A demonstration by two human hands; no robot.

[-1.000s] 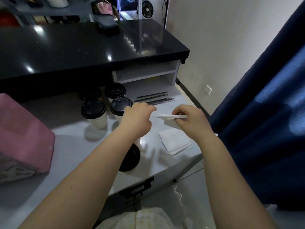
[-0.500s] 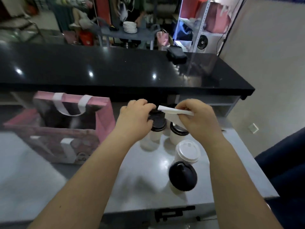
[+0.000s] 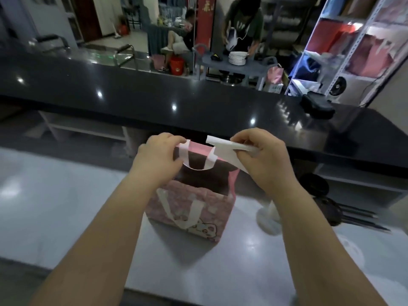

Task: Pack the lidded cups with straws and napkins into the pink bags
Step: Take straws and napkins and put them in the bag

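My left hand [image 3: 157,161] pinches rim of pink bag [image 3: 194,208], upright on worktop [image 3: 66,195]; my right hand [image 3: 262,155] grips folded napkin [image 3: 223,149] above opening; napkin light, limp: hold fold, drop inside

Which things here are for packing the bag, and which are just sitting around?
For the job:
pink bag, held at the rim by the left hand
napkin in the right hand
cups on the right
straws

Just lying about:
black pouch on the black counter
plates on the cart behind
shelves
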